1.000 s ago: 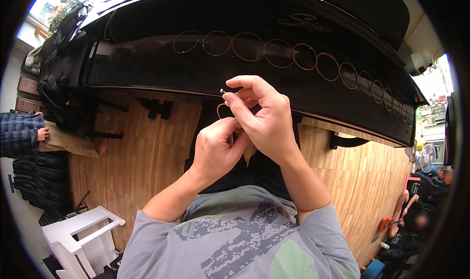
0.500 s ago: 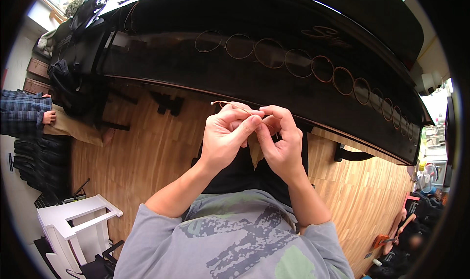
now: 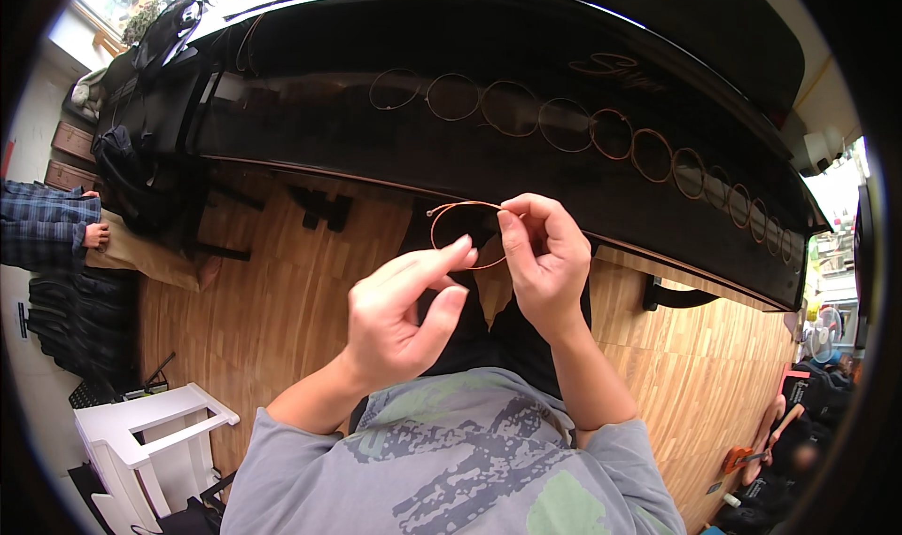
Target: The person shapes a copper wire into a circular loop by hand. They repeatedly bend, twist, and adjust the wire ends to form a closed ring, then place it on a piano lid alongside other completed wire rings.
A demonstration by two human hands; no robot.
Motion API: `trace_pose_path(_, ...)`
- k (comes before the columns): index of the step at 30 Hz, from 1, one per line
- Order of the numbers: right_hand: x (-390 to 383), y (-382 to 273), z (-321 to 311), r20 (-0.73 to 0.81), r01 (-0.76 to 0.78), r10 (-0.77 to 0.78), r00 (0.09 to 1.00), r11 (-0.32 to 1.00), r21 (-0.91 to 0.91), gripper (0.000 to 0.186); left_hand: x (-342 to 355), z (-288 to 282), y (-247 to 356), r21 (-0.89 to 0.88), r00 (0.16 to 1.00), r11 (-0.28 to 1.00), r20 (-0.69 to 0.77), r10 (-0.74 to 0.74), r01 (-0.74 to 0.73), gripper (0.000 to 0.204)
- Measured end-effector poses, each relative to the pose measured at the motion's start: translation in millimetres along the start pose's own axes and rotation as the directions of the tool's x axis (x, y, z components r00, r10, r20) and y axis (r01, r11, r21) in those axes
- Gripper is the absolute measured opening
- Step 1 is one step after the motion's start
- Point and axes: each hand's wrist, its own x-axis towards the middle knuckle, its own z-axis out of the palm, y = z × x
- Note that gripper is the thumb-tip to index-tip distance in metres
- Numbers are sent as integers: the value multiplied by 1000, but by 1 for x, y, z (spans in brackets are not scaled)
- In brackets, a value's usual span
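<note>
My right hand pinches a coiled copper-coloured guitar string between thumb and fingertips. The loop reaches out to the left of the pinch, and a small ball end shows at its far left. My left hand is just below and left of the loop, thumb and fingers apart, with nothing in it. Its fingertips come close to the lower part of the loop; whether they touch is hard to tell. Beyond my hands, a row of several similar coiled strings lies along the black piano, some silvery, some copper-coloured.
The piano's front edge runs across just beyond my hands. A white slatted stand is at the lower left. A person in a plaid sleeve is at the far left, near black bags. Several instruments and a small fan are at the right.
My left hand has let go of the string and moved down and left, its fingers opening. The coil has widened into a visible loop in my right hand.
</note>
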Motion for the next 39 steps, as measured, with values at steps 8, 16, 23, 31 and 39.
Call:
trace_pose_path(8,6,-18,-5,181,117,-118,976,993,15,7,54,-21,11,441,983,891,184,25,-105,24)
trace_pose_path(16,11,-18,-14,200,21,-29,979,999,42,12,56,-24,7,362,926,926,303,-226,108,26)
trace_pose_path(23,13,-16,-19,245,78,-71,967,997,-18,13,51,-22,-3,180,946,969,249,-209,167,32)
trace_pose_path(31,14,-17,-23,288,117,-91,953,990,-77,12,49,-22,-6,198,957,968,215,-194,152,31)
trace_pose_path(39,17,-24,-21,326,266,-202,923,950,-164,10,58,-12,12,414,966,896,251,58,-161,26)
